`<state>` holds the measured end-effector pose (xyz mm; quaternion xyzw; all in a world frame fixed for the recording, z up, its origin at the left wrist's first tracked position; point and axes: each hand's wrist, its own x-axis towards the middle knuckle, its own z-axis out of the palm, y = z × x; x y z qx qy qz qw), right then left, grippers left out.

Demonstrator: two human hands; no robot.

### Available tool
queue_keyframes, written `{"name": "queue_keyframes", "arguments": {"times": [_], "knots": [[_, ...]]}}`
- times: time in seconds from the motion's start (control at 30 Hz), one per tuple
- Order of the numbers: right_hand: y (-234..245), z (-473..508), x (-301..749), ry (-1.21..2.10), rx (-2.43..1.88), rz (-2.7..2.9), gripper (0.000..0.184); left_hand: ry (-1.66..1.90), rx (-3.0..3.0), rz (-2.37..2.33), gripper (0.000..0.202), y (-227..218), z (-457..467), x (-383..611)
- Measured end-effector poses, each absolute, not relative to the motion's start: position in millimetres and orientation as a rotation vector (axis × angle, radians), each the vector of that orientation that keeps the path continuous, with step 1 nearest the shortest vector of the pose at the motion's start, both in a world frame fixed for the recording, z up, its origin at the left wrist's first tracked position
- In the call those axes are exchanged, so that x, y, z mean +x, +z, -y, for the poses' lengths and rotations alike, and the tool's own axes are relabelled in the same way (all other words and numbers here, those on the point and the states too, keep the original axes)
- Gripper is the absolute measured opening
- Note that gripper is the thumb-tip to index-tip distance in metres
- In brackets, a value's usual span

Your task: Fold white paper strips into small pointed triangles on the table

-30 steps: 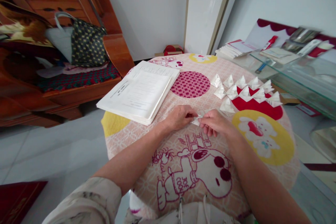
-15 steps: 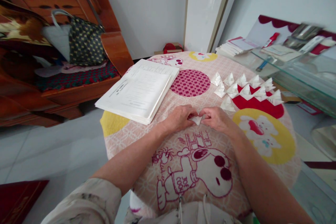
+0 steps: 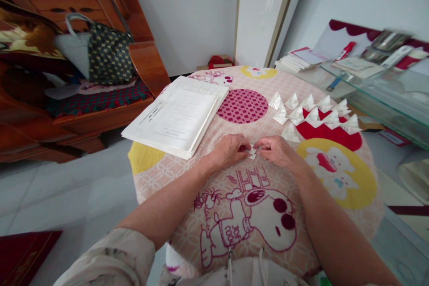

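Between my two hands, near the middle of the round table, is a small piece of folded white paper (image 3: 252, 153). My left hand (image 3: 233, 149) grips its left side with curled fingers. From the right, my right hand (image 3: 274, 150) pinches the paper's other edge. Fingers cover most of the paper, so only a narrow part with pointed folds shows. Off to the right stand several folded paper pieces (image 3: 314, 117) with upright points, in rows, and one more folded piece (image 3: 291, 133) sits nearer my right hand.
A thick stack of paper sheets (image 3: 177, 116) lies on the table's left part. The patterned tablecloth (image 3: 187, 196) covers the tabletop. A glass shelf (image 3: 385, 94) borders the right side. A wooden bench (image 3: 144, 65) with bags stands at the left.
The paper between my hands now shows a different shape, with a fold across it. My fingers have shifted slightly; the hands stay in nearly the same place.
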<state>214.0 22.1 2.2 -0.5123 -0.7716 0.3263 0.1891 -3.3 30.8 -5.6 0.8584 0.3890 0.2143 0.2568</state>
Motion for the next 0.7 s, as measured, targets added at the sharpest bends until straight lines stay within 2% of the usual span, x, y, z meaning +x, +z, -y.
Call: {"name": "queue_keyframes", "arguments": {"times": [0.2,0.37,0.7], "knots": [[5.3,-21.5,209.0,0.749,-1.437,2.258,0.022,0.518,2.493,-1.025,0.014,-4.9,-29.8,-3.1],[3.9,-20.8,208.6,0.756,-1.439,2.284,0.021,0.433,2.555,-1.036,0.018,-5.5,-31.3,-4.1],[3.1,-22.4,205.6,0.784,-1.549,2.142,0.016,0.366,2.349,-1.357,0.016,0.7,-32.4,-8.2]]}}
